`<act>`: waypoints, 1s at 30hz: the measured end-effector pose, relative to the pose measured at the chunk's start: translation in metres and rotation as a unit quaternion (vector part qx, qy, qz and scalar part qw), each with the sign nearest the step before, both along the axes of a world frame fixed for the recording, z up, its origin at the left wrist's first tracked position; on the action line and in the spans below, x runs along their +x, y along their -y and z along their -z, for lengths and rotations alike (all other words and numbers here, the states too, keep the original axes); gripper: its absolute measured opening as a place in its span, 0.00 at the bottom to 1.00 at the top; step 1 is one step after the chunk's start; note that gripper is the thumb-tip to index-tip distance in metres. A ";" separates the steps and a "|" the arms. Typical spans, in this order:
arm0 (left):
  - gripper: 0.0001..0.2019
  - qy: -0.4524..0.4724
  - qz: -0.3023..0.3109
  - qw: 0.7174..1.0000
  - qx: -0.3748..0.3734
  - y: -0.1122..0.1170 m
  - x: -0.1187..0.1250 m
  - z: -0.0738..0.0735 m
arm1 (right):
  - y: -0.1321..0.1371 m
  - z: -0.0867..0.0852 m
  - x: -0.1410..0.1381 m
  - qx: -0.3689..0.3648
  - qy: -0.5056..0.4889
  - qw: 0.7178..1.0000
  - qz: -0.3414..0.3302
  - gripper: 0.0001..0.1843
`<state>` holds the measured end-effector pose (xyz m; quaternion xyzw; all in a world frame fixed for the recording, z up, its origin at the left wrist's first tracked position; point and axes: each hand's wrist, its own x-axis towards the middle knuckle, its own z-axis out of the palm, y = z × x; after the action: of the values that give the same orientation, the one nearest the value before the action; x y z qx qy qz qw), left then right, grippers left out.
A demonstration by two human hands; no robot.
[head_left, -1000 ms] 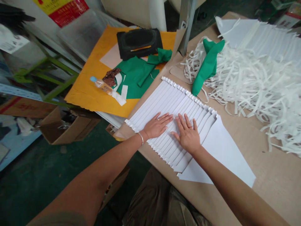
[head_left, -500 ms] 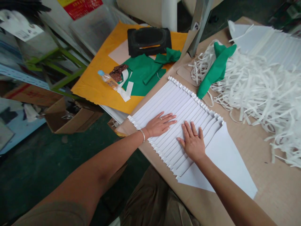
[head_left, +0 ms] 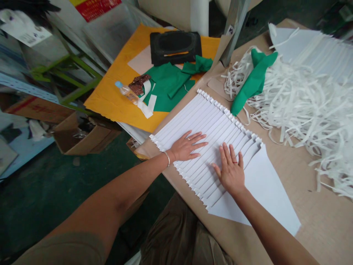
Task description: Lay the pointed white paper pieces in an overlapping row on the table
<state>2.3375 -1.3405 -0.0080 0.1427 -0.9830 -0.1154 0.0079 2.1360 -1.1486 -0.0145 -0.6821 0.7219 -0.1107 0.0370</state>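
Observation:
A fanned row of long white paper sheets (head_left: 204, 121) lies overlapped on the brown table (head_left: 317, 221). My left hand (head_left: 187, 146) rests flat on the sheets near their left end, fingers stretched out, a ring on one finger and a bracelet at the wrist. My right hand (head_left: 231, 169) lies flat on the sheets closer to me and to the right, fingers spread, beside a large plain white sheet (head_left: 264, 191). Neither hand holds anything.
A heap of shredded white paper strips (head_left: 303, 106) covers the table's right side, with a green cloth (head_left: 252, 84) on it. To the left, an orange board (head_left: 116, 99) carries green fabric (head_left: 162, 86), a small bottle (head_left: 127, 92) and a black tray (head_left: 175, 46). A cardboard box (head_left: 82, 136) sits on the floor.
My right hand has slid to the right and toward me across the sheets. My left hand has stayed almost in place. The view has shifted slightly.

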 end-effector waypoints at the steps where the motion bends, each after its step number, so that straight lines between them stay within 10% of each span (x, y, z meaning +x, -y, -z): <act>1: 0.30 0.001 0.000 1.000 -0.001 0.001 0.000 0.001 | -0.003 0.000 -0.002 -0.002 -0.003 1.000 0.003 0.41; 15: 0.26 -0.033 -0.068 0.997 0.011 -0.060 -0.043 -0.009 | -0.073 0.002 -0.030 0.022 -0.042 0.995 0.089 0.36; 30: 0.27 -0.028 -0.074 0.997 -0.022 -0.068 -0.053 -0.002 | -0.041 -0.005 -0.021 0.010 -0.021 0.999 0.032 0.36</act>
<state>2.2846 -1.2725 -0.0055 0.2113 -0.9715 -0.0970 0.0468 2.1147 -1.1080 -0.0095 -0.6604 0.7450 -0.0904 0.0256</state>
